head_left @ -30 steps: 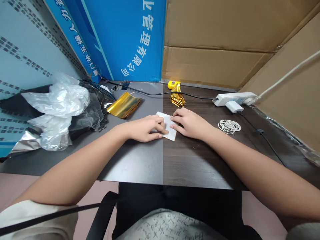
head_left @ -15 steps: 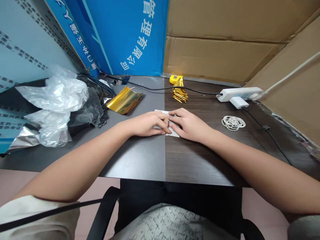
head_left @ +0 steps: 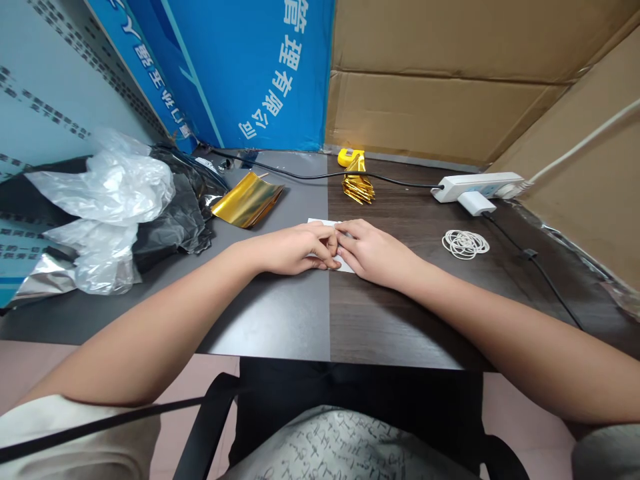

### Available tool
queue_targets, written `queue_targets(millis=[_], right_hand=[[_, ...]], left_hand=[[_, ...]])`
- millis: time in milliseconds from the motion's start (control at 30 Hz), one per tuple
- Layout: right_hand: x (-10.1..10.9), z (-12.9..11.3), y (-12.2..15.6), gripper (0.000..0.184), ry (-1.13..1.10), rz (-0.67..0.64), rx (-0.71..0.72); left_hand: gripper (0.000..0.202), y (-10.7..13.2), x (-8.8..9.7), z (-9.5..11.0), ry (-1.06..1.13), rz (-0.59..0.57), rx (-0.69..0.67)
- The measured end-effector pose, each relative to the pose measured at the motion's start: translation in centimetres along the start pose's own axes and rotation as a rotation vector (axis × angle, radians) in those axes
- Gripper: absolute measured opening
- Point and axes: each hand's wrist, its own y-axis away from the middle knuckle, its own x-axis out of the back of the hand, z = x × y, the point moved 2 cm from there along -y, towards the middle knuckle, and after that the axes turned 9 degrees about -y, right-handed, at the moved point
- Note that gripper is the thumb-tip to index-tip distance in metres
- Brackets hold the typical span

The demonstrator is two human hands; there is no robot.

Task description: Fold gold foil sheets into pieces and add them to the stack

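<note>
A small white sheet of paper (head_left: 345,265) lies flat at the middle of the desk, mostly covered by my hands. My left hand (head_left: 295,248) rests on its left part with fingers curled and pressed onto it. My right hand (head_left: 373,253) lies on its right part, its fingertips meeting those of the left hand over the paper. Only a far corner and a near edge of the sheet show. Both hands press the paper against the desk top (head_left: 380,320).
A gold foil sheet (head_left: 247,200) lies at the left rear, a pile of folded gold foil pieces (head_left: 357,187) beyond the hands. Crumpled clear and black plastic bags (head_left: 115,213) fill the left. White rubber bands (head_left: 465,243) and a power strip (head_left: 475,187) sit right.
My hands have closed in over the white paper until the fingertips touch, so that less of the sheet shows than one second ago. The head view shifted slightly.
</note>
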Motion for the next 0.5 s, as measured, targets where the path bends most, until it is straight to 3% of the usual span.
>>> queue_targets(millis=[333, 500], right_hand=[[0.4, 0.0, -0.2, 0.03, -0.042, -0.005, -0.043], [0.7, 0.0, -0.2, 0.04, -0.021, -0.059, -0.118]], left_hand=[[0.03, 0.0, 0.3, 1.2, -0.204, -0.069, -0.029], [0.027, 0.1, 0.4, 1.6, -0.249, -0.088, -0.004]])
